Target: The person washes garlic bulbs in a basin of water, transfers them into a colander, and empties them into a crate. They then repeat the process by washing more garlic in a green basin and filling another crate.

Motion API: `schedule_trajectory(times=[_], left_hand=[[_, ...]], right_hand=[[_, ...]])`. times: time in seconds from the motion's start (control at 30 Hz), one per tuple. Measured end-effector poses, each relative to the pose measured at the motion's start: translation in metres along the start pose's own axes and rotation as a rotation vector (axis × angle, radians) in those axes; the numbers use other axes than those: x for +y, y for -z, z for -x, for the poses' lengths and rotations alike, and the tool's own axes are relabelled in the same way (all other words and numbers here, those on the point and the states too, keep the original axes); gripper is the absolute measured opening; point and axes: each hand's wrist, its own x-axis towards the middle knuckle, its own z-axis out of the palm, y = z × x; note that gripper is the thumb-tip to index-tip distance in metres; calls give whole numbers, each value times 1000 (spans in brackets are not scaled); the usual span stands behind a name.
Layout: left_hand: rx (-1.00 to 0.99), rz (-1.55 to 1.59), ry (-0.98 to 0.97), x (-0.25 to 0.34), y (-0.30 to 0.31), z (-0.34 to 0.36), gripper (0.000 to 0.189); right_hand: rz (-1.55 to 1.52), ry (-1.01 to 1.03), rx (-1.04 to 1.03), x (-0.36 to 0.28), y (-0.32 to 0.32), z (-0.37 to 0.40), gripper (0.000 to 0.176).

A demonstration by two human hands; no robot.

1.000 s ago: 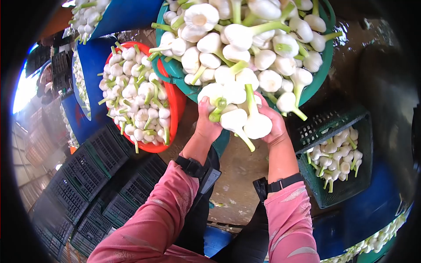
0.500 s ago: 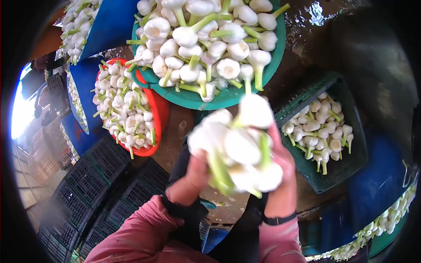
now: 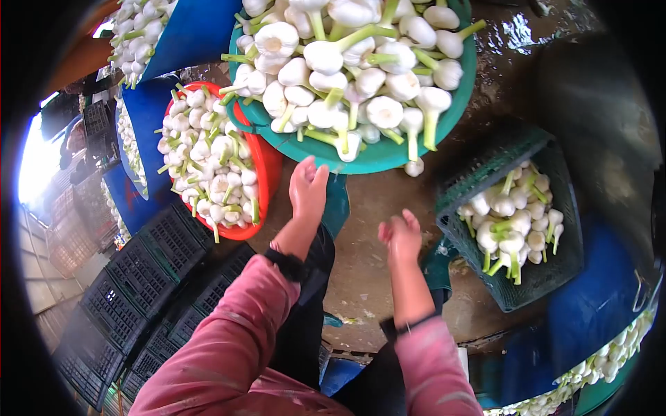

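Observation:
My left hand (image 3: 307, 191) is empty, its thumb and fingers a little apart, just below the rim of the green basin (image 3: 326, 164). My right hand (image 3: 402, 237) holds nothing; its fingers are loosely bent and slightly apart, between the basin and the dark green crate (image 3: 548, 281). White garlic bulbs (image 3: 384, 111) with cut green stems heap the basin. More garlic bulbs (image 3: 512, 241) lie in the tilted crate to the right. A single garlic bulb (image 3: 414, 167) shows just below the basin's rim; what it rests on is hidden.
A red basin (image 3: 261, 184) full of garlic stands at the left. Dark plastic crates (image 3: 114, 301) are stacked at lower left. Blue sheets (image 3: 198, 35) border further garlic at upper left; another blue surface (image 3: 586, 277) lies right of the crate. The brown floor (image 3: 361, 277) looks wet.
The bunch of garlic bulbs has left both my hands, and several more bulbs lie on the crate's pile. My hands have moved apart. The view has shifted slightly.

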Motion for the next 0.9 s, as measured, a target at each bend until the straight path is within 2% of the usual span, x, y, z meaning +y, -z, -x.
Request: schedule_trajectory(times=[0.03,0.07,0.13,0.2,0.23,0.3,0.33,0.37,0.4,0.43,0.47,0.5,0.53,0.6,0.67,0.73,0.8,0.9], left_hand=[[-98,8,33,-4,-6,-20,45],[-196,106,202,11,-19,-28,55],[-321,-43,180,-13,-49,-46,66],[-229,55,143,-25,-76,-47,74],[-260,18,303,1,-72,-47,79],[-244,498,501,-3,-75,-63,78],[-192,584,559,-2,-77,-67,78],[-133,670,613,-1,-80,-71,78],[-138,569,523,-3,-82,-71,78],[-142,470,432,-9,-87,-69,78],[-148,370,341,-2,-86,-66,78],[-272,532,477,5,-80,-66,82],[-306,601,605,-2,-78,-74,75],[-505,870,649,-10,-63,-78,64],[-604,1057,635,-8,-55,-71,57],[-659,1256,629,-2,-55,-67,51],[-671,1450,659,1,-64,-62,48],[-705,1478,720,0,-68,-67,51]], right_hand=[[291,201,195,27,-5,-60,46],[577,407,394,42,-11,-113,52],[622,226,509,7,-51,-134,57],[384,202,450,-3,-57,-180,53],[354,244,542,1,-56,-196,47],[571,323,536,-3,-50,-191,44],[684,361,529,-5,-46,-183,42],[652,570,502,3,-41,-167,38],[579,734,400,10,-34,-144,38],[319,759,256,17,-27,-117,41],[539,938,351,10,-28,-75,44],[626,1040,309,-4,-30,-31,47],[303,886,86,-16,-33,-6,48],[758,1070,8,-81,-57,11,53],[1114,1126,53,-129,-76,-20,57],[960,969,133,-144,-92,-76,57],[1162,1096,189,-140,-89,-84,59],[1610,1284,383,-144,-96,-66,60]])
